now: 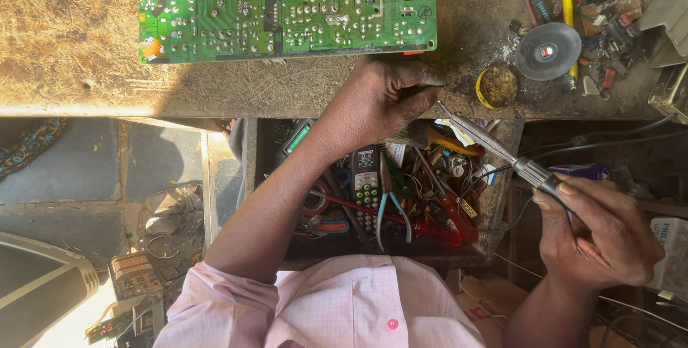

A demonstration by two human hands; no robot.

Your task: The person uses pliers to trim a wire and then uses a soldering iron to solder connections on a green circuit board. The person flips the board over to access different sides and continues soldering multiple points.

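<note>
Our right hand [598, 237] grips the soldering iron [502, 153] by its dark handle, tip near our left hand [380, 101], which pinches something small, unclear, at the bench [72, 47] edge. We judge the iron light, stiff and hot-tipped, so best taken by the handle.

Green circuit board [287, 5] cut off by top edge — upper part out of frame. Left hand [380, 97] curled at bench edge; what the fingertips pinch is hidden. Right hand [598, 237] covers the soldering iron [502, 151] handle; its cord lost in clutter. Open drawer [387, 190] partly hidden under the left forearm. Upper-right parts pile [616, 11] too small to tell. Grey object [36, 283] cropped at lower left.
</note>
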